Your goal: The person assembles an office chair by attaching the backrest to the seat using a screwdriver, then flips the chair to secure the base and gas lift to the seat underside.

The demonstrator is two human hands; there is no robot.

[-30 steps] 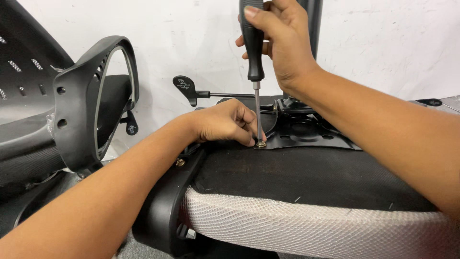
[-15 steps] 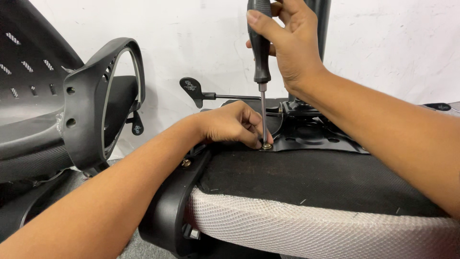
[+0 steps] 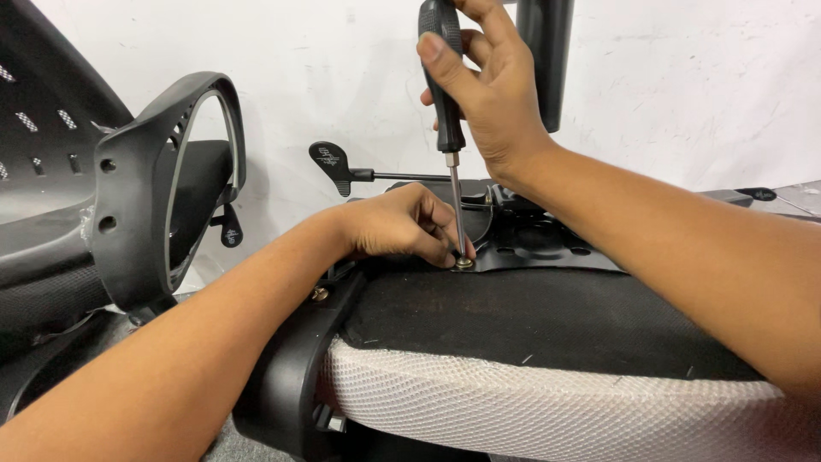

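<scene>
Two hands work at centre frame: the left hand's (image 3: pixel 402 227) fingers pinch around a brass bolt (image 3: pixel 464 263) on the black plate (image 3: pixel 547 248); the right hand (image 3: pixel 487 85) wraps the upright screwdriver (image 3: pixel 445 77), tip on that bolt. An armrest (image 3: pixel 162 188) stands left.

Likely workshop, scuffed white wall (image 3: pixel 684 85), chair parts (image 3: pixel 162 180)

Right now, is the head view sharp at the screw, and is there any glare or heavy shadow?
Head view: sharp at the screw and screwdriver; even, soft light; only faint shadows on the wall; no glare; near forearms slightly soft at the frame edges.
</scene>
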